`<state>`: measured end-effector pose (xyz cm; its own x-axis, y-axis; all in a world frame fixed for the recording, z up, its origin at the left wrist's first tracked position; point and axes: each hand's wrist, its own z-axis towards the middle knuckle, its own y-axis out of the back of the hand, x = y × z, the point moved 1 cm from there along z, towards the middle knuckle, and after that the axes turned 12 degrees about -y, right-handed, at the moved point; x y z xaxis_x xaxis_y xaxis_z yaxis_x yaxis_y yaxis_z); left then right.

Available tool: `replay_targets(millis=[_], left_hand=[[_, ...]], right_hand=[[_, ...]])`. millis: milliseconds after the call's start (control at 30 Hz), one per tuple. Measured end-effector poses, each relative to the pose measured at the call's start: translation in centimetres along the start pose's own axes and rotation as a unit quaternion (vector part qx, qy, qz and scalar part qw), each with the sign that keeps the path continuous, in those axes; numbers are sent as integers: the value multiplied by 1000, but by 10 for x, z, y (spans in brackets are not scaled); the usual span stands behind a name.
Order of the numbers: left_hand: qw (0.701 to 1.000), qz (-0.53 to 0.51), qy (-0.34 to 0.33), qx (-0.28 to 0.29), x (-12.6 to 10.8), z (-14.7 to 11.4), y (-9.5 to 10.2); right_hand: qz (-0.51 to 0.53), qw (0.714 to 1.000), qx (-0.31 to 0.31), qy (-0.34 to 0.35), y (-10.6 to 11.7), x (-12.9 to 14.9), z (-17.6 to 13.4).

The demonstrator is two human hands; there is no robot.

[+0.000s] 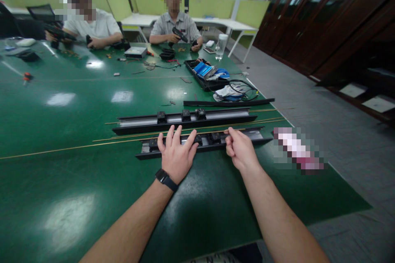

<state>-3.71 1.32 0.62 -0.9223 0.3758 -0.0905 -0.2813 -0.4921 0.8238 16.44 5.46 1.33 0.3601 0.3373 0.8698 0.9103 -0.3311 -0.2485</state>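
My left hand lies with fingers spread over the near black channel rail, covering part of its middle. Black blocks sit inside that rail, some hidden behind my fingers. My right hand is closed in a pinch at the rail's right part, holding what looks like a thin brass rod. The rod stretches left along the rail and far across the table. Just beyond lies a second black channel rail, with three black blocks in it. More thin brass rods lie between and through the rails.
A black strip lies behind the rails. Farther back are gloves with a cable and a black tray of blue items. Two people sit across the green table, holding dark tools. A bottle stands near the right edge.
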Motion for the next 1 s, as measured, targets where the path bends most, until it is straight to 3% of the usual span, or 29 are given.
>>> replay_targets(millis=[1000], left_hand=[[1000, -8, 4, -5, 0, 0, -1]], right_hand=[[6, 1000, -2, 3, -1, 1, -1]])
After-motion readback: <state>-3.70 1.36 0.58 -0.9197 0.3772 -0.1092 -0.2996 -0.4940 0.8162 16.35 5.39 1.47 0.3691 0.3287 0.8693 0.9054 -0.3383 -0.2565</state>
